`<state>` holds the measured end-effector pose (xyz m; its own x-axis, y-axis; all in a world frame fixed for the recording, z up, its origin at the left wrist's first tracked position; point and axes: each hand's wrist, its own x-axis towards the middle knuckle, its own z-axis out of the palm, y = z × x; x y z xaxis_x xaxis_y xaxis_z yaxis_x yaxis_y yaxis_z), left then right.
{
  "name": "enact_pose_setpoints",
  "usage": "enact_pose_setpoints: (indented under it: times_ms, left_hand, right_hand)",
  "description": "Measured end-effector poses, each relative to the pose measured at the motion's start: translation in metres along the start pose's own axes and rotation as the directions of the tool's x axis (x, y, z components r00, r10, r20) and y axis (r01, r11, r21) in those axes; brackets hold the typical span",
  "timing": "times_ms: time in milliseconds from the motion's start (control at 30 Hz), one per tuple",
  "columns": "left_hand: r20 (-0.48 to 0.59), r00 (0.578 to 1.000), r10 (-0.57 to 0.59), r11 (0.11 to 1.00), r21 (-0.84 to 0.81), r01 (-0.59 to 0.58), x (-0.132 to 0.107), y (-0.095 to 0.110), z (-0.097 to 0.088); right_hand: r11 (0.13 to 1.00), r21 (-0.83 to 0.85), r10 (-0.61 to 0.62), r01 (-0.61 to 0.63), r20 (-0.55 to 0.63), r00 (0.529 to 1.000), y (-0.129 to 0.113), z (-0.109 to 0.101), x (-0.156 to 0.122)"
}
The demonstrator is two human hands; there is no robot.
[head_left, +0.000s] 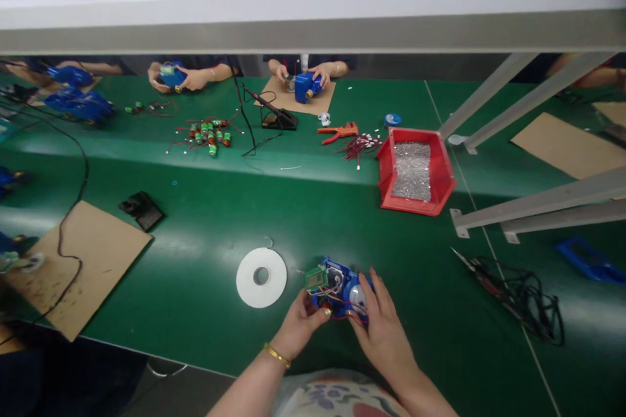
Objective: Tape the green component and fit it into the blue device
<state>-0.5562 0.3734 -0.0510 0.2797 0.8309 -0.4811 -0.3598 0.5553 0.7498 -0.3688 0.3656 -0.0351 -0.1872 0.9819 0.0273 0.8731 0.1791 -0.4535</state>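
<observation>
Near the table's front edge I hold an opened blue meter housing (348, 279) between both hands. My left hand (304, 320) grips its left side, thumb on top near a brass-coloured fitting. Wrapped around the right end is my right hand (380, 313), with its fingers over the blue rim. A green circuit board (316, 279) with a small display sits at the housing's left, and thin coloured wires run across the inside to a white round part (357, 298). Just left of the housing lies a white tape roll (261, 278), flat on the green table.
A red bin (443, 172) of small silvery parts stands ahead to the right, beside orange pliers (338, 132) and red wires (362, 145). Shelf legs (542, 205) and a cabled soldering iron (508, 300) are at the right. Co-workers' hands (320, 75) hold blue housings across the table.
</observation>
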Motion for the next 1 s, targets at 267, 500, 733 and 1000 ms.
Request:
enact_pose_setpoints:
  times_ms: [267,500,733,1000]
  left_hand:
    - [-0.015,1.0,-0.01,1.0,0.022,0.011,0.0,0.004,0.004]
    - [0.057,0.998,-0.001,1.0,-0.003,0.002,0.004,0.003,0.001]
    - [-0.019,0.991,-0.131,0.978,-0.168,0.126,0.001,-0.007,-0.005]
    - [-0.025,0.994,-0.111,0.969,-0.227,0.102,0.0,-0.009,-0.004]
  right_hand:
    - [1.0,-0.001,0.031,-0.031,0.029,0.999,-0.001,-0.008,0.003]
    - [0.97,0.127,-0.212,0.207,0.025,0.977,-0.028,-0.046,0.013]
    - [0.978,0.018,-0.199,0.21,0.4,0.895,-0.043,-0.016,0.033]
    - [0.998,0.04,-0.059,0.046,0.437,0.898,-0.048,-0.018,0.037]
